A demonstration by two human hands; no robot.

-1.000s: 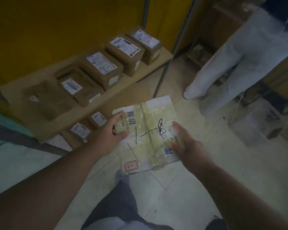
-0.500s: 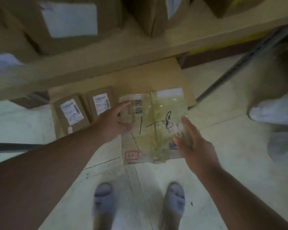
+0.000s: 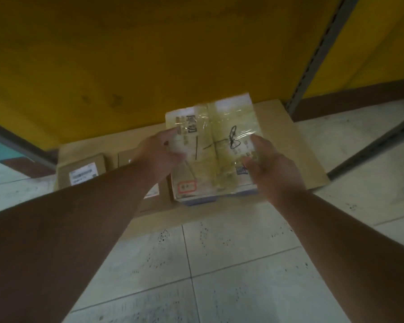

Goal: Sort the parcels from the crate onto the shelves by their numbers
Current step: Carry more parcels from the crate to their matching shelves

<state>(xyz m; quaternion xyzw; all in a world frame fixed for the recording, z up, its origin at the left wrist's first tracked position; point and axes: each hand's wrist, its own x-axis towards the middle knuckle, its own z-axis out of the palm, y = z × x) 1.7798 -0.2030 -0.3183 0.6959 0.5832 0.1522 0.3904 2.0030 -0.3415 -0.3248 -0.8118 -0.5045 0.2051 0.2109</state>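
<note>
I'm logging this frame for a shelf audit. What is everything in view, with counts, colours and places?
Tape-wrapped flat cardboard parcel: one, pale with handwritten black marks and a red stamp, held over the bottom shelf.
Small brown cardboard boxes with white labels: two, lower left on the shelf, the second mostly hidden behind the left arm.
Brown cardboard shelf board: one, low, under the parcel.
Grey metal upright: one, upper right.
Left hand: grips the parcel's left edge.
Right hand: grips its right edge.
</note>
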